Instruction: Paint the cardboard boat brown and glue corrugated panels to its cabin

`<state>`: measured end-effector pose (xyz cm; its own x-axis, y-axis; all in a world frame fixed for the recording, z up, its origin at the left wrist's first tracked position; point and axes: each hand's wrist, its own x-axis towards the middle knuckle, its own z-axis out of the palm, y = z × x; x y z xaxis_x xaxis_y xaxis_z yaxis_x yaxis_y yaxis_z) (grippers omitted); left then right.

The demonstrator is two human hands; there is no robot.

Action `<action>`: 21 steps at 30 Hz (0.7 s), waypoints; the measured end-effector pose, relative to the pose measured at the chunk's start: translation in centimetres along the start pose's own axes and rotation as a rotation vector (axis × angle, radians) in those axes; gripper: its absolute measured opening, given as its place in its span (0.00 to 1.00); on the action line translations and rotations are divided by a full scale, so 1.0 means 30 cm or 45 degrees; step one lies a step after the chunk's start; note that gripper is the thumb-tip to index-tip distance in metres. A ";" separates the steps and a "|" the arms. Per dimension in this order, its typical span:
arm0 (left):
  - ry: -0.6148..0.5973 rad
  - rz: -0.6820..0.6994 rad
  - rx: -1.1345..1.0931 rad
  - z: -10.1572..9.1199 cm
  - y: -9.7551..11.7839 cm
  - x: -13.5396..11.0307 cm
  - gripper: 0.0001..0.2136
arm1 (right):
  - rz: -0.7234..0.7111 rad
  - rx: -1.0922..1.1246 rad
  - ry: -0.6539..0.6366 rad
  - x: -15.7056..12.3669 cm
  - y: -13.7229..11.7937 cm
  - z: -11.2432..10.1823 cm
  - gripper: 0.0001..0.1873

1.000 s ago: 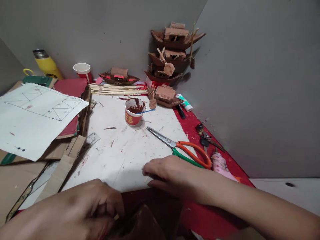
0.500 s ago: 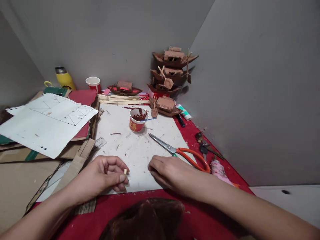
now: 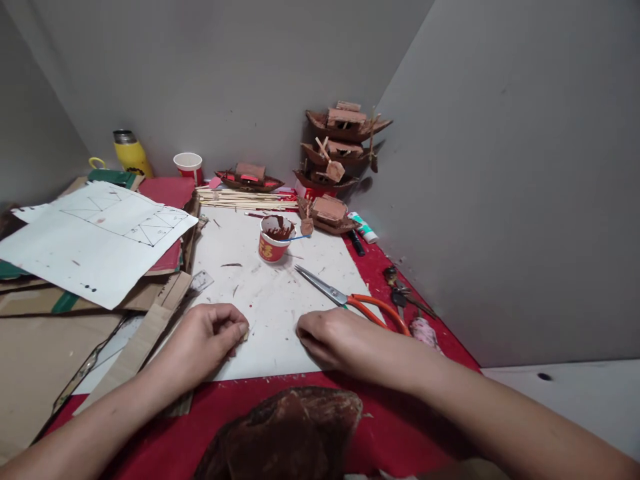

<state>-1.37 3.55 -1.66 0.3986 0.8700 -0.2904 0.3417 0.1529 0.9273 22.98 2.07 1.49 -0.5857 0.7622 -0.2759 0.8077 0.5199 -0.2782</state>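
Boats (image 3: 347,123), brown and roofed, are stacked at the upper centre-right, and another roofed boat (image 3: 330,211) is parked just below: these look finished, or nearly so. At the bottom centre, though, a hull (image 3: 285,433) is cut off by the frame; no roof can be made out on it, so work seems left there. Neither hand is laid on it. A tiny pale piece (image 3: 245,337) is pinched by the left hand (image 3: 215,333), lower centre-left; the right hand (image 3: 330,333) is rested on the paper (image 3: 240,283), fingers curled, near the scissors (image 3: 325,288), and whether anything is gripped cannot be told. That white paper, smudged and littered with scraps, is spread over red cloth (image 3: 155,437). Mid-frame, a cup (image 3: 271,251) is seen, smeared brown inside. Cardboard (image 3: 55,360) is heaped at the left, and everything is boxed in by grey walls (image 3: 500,167).
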 end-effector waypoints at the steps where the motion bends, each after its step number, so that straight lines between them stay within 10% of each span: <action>1: 0.021 0.012 0.072 0.002 -0.005 0.001 0.10 | 0.021 0.057 0.029 -0.001 0.011 -0.007 0.10; 6: 0.122 0.104 0.282 -0.002 -0.021 0.005 0.13 | 0.214 0.246 0.227 -0.037 0.064 -0.028 0.11; 13: 0.228 0.261 0.456 -0.012 -0.021 0.003 0.15 | 0.278 0.074 0.107 -0.045 0.006 0.016 0.12; 21: 0.254 0.317 0.362 -0.026 -0.019 0.002 0.13 | 0.133 0.128 0.148 0.002 -0.006 0.047 0.07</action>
<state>-2.20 3.87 -2.02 0.3359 0.9418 0.0115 0.4878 -0.1844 0.8533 22.69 1.47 0.24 -0.4821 0.8526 -0.2015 0.8494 0.3985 -0.3459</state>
